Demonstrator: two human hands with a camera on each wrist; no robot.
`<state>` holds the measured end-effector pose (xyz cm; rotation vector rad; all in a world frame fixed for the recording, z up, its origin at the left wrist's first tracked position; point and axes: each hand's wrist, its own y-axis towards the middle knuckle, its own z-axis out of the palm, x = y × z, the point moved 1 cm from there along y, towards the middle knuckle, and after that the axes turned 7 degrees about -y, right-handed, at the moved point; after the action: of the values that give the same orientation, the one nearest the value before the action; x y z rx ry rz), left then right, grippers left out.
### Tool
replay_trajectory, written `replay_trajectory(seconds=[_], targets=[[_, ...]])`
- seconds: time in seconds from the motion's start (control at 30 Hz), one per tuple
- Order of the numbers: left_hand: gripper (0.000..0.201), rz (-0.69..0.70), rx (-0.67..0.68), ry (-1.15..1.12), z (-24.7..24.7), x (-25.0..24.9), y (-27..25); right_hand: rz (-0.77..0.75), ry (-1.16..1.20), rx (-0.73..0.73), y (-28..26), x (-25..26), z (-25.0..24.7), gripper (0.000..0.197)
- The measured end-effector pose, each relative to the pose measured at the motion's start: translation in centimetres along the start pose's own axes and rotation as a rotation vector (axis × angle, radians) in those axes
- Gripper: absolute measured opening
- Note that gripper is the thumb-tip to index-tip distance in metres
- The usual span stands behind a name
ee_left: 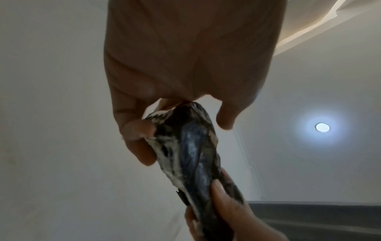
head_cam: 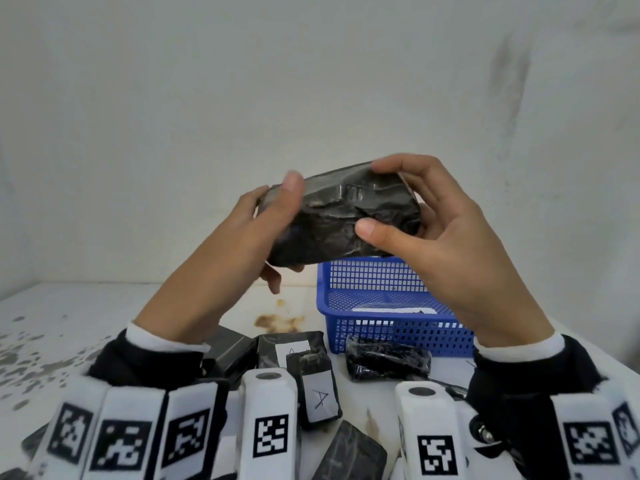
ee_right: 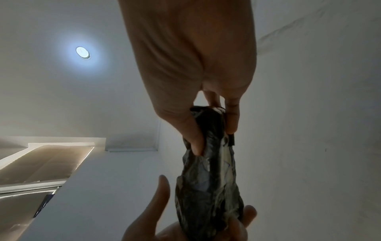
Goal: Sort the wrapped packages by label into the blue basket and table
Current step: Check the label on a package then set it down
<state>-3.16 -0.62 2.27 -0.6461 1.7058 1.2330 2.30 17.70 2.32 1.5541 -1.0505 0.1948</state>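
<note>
black package (head_cam: 341, 216) | held between left hand (head_cam: 252, 233) and right hand (head_cam: 446, 244)

Head view is evenly lit and pretty sharp, just bent at the edges. Both my wrist views are dim and backlit: a round ceiling light (ee_left: 322, 127) flares with a bluish halo, so my palms go shadowy, grainy and a bit soft.
</note>
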Motion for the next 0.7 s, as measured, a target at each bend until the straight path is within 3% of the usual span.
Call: replay_trajectory(seconds=[0.07,0.23,0.33,0.5,0.57,0.7], targets=[[0.06,-0.018,-0.018,-0.124,-0.2,0.0,0.2,0.001,0.014,-0.019,0.1,-0.2,0.0,0.06],[0.04,0.035,-0.126,-0.218,-1.0,0.5,0.5,0.156,0.024,0.021,0.1,0.2,0.0,0.061],[0.048,0.043,-0.081,-0.237,-1.1,0.3,0.7,0.156,0.03,-0.008,0.1,0.3,-0.1,0.045],[0.036,0.04,-0.096,-0.269,-0.8,0.4,0.8,0.147,0.033,-0.001,0.0,0.3,-0.2,0.051],[0.043,0.02,-0.123,-0.244,-0.7,0.4,0.7,0.148,0.038,-0.003,0.0,0.5,-0.1,0.042],[0.034,0.005,-0.153,-0.189,-0.5,0.2,0.5,0.176,0.027,0.005,-0.1,0.8,-0.1,0.03]])
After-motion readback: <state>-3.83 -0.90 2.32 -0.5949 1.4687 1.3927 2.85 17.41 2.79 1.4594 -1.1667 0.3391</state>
